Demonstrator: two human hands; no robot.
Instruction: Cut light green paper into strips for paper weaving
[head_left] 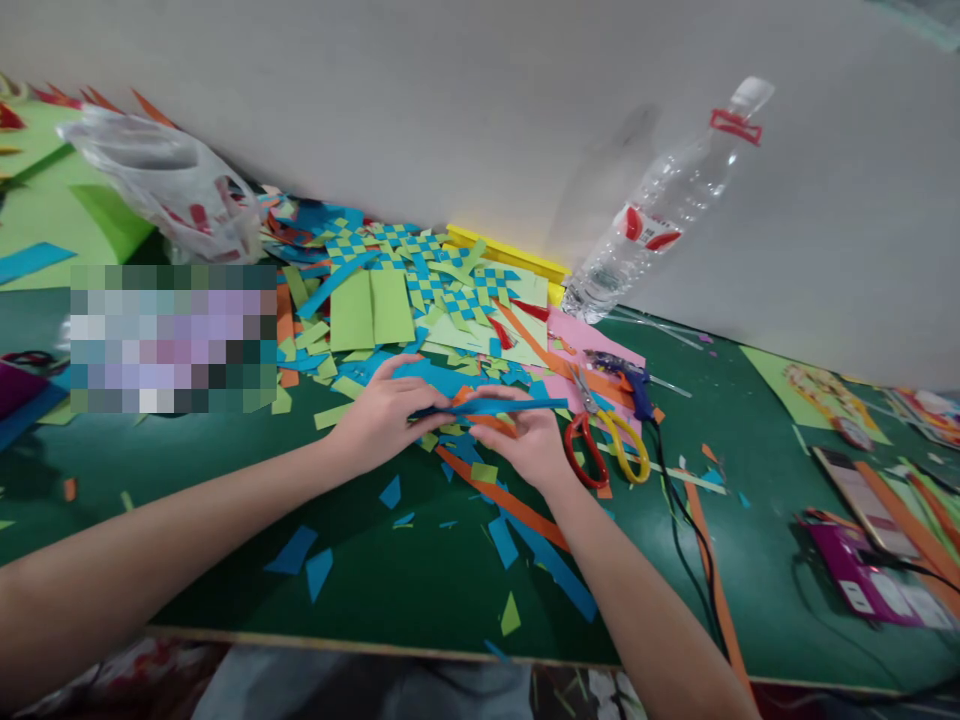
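Observation:
Between my hands, above the green table, are blue and orange paper strips [517, 406]. My left hand [386, 410] pinches their left end between thumb and fingers. Around the right part of the strips, the fingers of my right hand [525, 440] are closed, and the blue end sticks out past them. Beneath both hands lie blue and green paper scraps. Scissors [604, 440] with one red and one yellow handle rest just right of my right hand. Behind my hands sit woven blue-and-green paper pieces [457, 285] and a folded light green paper [373, 310].
A tall clear bottle [652, 220] stands against the grey wall. Near the scissors lies a blue glue gun [637, 393] with a black cord. A white plastic bag [172, 180] is at back left, a phone [862, 500] and a purple power bank [855, 570] at right. The table's front edge [375, 645] is close.

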